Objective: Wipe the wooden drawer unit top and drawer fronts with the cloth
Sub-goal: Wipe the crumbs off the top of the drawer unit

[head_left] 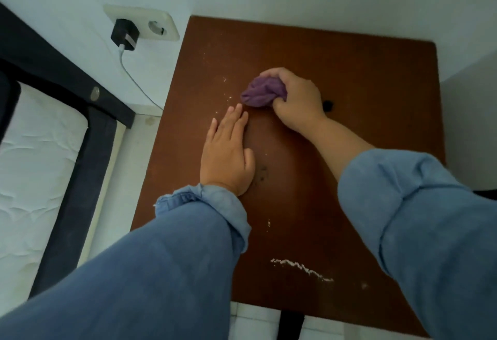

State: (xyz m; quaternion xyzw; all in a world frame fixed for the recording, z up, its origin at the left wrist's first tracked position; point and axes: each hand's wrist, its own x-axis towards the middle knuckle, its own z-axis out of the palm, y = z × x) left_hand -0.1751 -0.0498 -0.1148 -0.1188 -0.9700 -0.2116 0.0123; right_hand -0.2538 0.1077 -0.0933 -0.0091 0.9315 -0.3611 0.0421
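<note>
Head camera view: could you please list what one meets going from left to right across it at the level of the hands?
White mattress → dark bed frame → left hand flat on the wooden top → purple cloth → right hand gripping it → small black object.

The surface [363, 92] is the reddish-brown wooden top of the drawer unit, set into a corner between two white walls. A bunched purple cloth [262, 92] lies on it near the centre, gripped by the right hand [295, 100]. The left hand [228, 151] rests flat on the surface, palm down, fingers extended, just beside the cloth. A small black object [327, 105] sits right of the right hand. White crumbs [301, 268] form a line near the front edge; finer specks [226, 92] lie scattered left of the cloth.
</note>
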